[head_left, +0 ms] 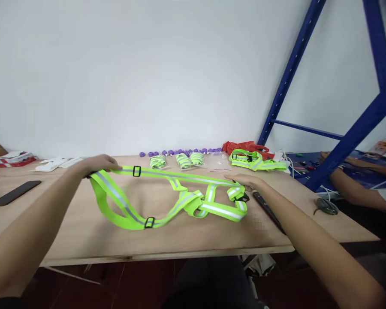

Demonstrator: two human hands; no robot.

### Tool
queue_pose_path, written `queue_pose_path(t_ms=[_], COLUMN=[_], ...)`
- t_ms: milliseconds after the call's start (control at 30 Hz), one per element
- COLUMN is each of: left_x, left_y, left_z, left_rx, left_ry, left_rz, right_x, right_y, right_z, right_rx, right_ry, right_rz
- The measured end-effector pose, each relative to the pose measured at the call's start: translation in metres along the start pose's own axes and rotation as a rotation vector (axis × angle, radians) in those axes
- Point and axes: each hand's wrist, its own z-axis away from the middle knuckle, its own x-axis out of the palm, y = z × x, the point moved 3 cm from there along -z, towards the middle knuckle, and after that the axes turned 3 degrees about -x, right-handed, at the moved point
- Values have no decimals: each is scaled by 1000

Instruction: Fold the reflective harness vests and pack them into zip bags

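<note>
Across the middle of the tabletop (83,240), a lime-yellow strap harness (223,210) with silver stripes stretches between the person's hands. The left hand (103,163) grasps its left end, lifting a wide loop with two black sliders; the right hand (246,181) touches the other end beside a black buckle (243,198), though whether its fingers are closed on the strap cannot be told. Toward the far edge, right of centre, a clear plastic bag (218,162) lies flat, with no contents discernible. Just beside it, a red plastic bag (234,148) sits crumpled behind another lime strap harness (259,163); what it contains is hidden. Three rolled lime bundles (157,162) lie left of the clear bag, with clear film visible around their edges, and small purple items (171,152) line the far edge behind them. At the far left corner stands a red-and-white box (14,159) with white pieces on top, its inside hidden; white packets (55,164) lie to its right. Near the right hand lies a long black object (268,211).
</note>
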Motion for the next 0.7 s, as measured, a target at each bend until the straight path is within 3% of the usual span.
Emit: queue_pose_path(t_ms=[67,133,200,267,367,467,567,700], left_x=[26,50,75,106,160,199,210,199], left_y=[-16,-15,-1,21,61,82,84,76], left_z=[-10,-12,-6,5,26,35,33,29], left_rx=[-72,-56,15,138,482,572,543,530], left_ry=[32,121,207,213,44,-82,-137,-77], left_rz=[-206,-271,-278,-255,-219,-306,-335,-306], right_x=[-1,-2,4,23,71,98,82,36], right_y=[-3,-12,-23,-31,-32,-19,-16,-35], right_z=[-6,-4,6,26,60,75,68,52], right_rx=[-56,-143,-241,-364,-683,-725,-642,-616], right_ry=[83,181,271,308,127,-72,-29,88], right_rz=[30,72,113,185,477,494,249,70])
